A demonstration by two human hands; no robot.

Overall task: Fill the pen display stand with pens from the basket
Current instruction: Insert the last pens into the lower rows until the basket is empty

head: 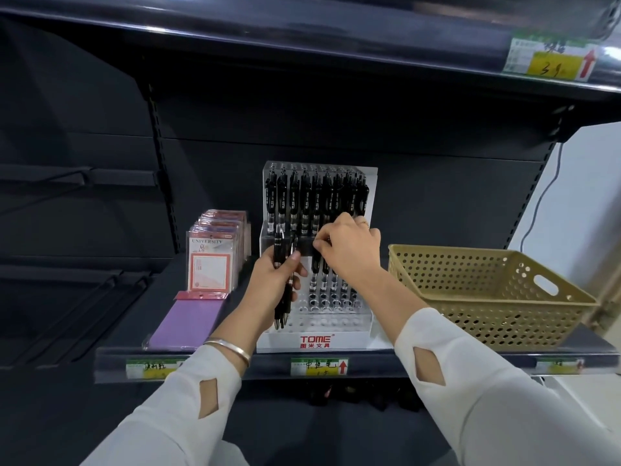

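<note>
Pen display stand (331, 340): glossy white and clear tiered plastic with round holes, mid-shelf; far rows hold black pens (305, 200).
Basket (487, 290): tan perforated plastic, rectangular, just right of the stand.
Left hand (274, 284): curled round a pen bundle (279, 252).
Right hand (351, 252): fingertips pinch one pen (316, 265) at a middle row.

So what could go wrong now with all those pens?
The left hand grips several spare pens at once, tips down; one could slip out and roll off the shelf. The right hand, pinching a pen, works close among the standing pens in the stand; a bump might tilt them.
</note>
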